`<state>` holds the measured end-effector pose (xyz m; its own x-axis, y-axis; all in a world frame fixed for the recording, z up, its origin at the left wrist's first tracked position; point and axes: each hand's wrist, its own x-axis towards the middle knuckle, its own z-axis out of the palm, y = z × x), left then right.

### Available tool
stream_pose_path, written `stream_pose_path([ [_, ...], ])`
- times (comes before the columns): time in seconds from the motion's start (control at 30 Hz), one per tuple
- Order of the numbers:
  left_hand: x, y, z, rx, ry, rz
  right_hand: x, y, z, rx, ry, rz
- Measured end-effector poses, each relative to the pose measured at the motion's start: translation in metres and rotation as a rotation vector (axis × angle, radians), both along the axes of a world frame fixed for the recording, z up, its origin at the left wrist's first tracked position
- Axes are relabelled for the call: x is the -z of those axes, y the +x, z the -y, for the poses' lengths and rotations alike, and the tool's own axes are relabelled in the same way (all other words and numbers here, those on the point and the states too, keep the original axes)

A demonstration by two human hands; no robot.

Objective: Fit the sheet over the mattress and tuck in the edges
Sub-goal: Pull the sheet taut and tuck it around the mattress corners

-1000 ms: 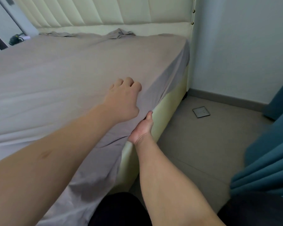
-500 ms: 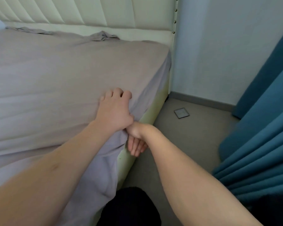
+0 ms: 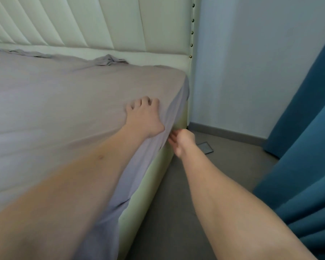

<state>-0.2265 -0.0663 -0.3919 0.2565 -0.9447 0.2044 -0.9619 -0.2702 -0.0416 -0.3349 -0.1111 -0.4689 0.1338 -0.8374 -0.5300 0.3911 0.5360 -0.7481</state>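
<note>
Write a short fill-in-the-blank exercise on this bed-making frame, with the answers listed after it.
1. The left hand presses on top of the grey ____.
2. The right hand reaches along the bed's side, ____ the left hand.
3. Bunched sheet fabric lies against the cream ____.
4. The curtain on the right is ____ in colour.

Answers: sheet; below; headboard; blue

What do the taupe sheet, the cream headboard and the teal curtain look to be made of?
Taupe sheet: thin matte woven fabric, judging by its soft wrinkles. Cream headboard: padded, smooth, probably faux leather, with stitched channels and brass studs. Teal curtain: heavy matte cloth hanging in deep folds.
</note>
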Motion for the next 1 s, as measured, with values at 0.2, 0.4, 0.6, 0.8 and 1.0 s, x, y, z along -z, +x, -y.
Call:
stream_pose_path([
  [0.2,0.018,0.007,0.014,-0.004,-0.009,0.076,-0.002,0.022,0.03,0.044,-0.017,0.1],
  [0.4,0.016,0.008,0.017,-0.013,0.003,0.031,-0.002,0.025,0.04,0.013,-0.011,0.119],
  [0.6,0.008,0.006,0.011,-0.021,-0.052,-0.077,-0.007,0.026,-0.004,-0.054,-0.046,0.067],
  [0.8,-0.036,0.027,-0.034,-0.005,-0.241,-0.839,-0.075,0.042,-0.068,-0.177,-0.787,-0.574],
  [1.0,-0.04,0.099,-0.139,-0.162,-0.28,-0.559,-0.103,0.094,-0.132,-0.726,-1.203,-0.893],
])
